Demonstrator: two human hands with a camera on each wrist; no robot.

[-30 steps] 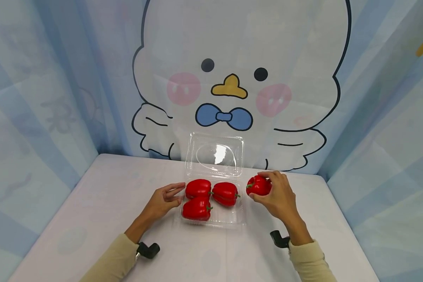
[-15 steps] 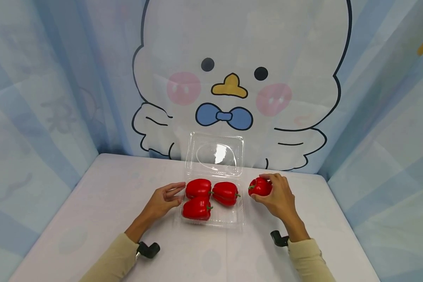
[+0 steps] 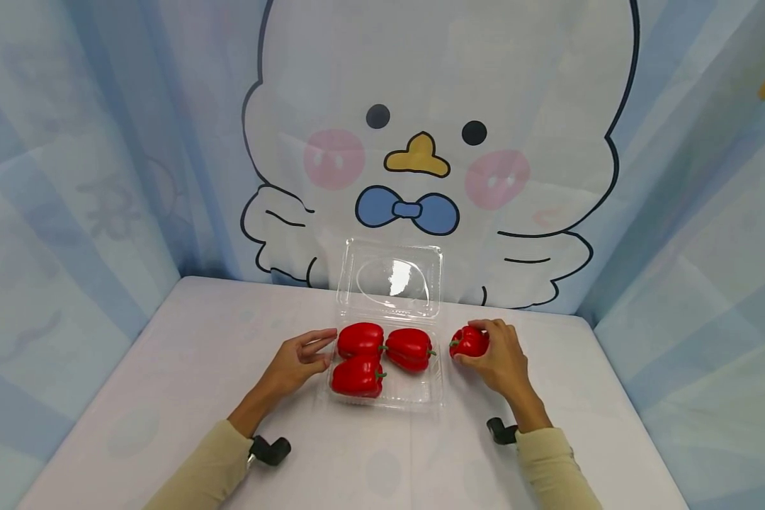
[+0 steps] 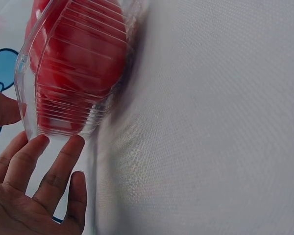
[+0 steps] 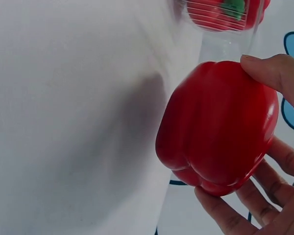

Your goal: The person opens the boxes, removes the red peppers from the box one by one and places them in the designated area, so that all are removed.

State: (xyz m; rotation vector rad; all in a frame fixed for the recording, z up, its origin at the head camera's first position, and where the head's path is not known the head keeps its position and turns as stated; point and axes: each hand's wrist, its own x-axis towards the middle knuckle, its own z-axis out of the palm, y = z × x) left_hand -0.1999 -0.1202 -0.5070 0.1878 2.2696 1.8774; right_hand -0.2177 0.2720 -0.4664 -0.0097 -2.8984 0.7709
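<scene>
In the head view my right hand [image 3: 502, 356] grips a red bell pepper [image 3: 468, 341] to the right of a clear plastic clamshell box [image 3: 414, 398]. The right wrist view shows thumb and fingers on opposite sides of this pepper [image 5: 218, 127], its shadow falling on the table beside it. Three more red bell peppers lie in the box: one at the back left [image 3: 360, 339], one at the front left [image 3: 357, 376] and one at the right [image 3: 409, 349]. My left hand [image 3: 298, 363] is at the box's left side, its fairly straight fingertips [image 4: 77, 142] touching the wall.
The box's clear lid [image 3: 389, 280] stands raised at the back, close to a curtain [image 3: 414, 85] with a cartoon bird. A white cloth covers the table [image 3: 382, 460]. A black camera mount sits at each wrist, left [image 3: 270, 450] and right [image 3: 501, 431].
My right hand has moved slightly downward in the head view, and the pepper it grips has shifted a little to the right, away from the box. My left hand stays at the box.
</scene>
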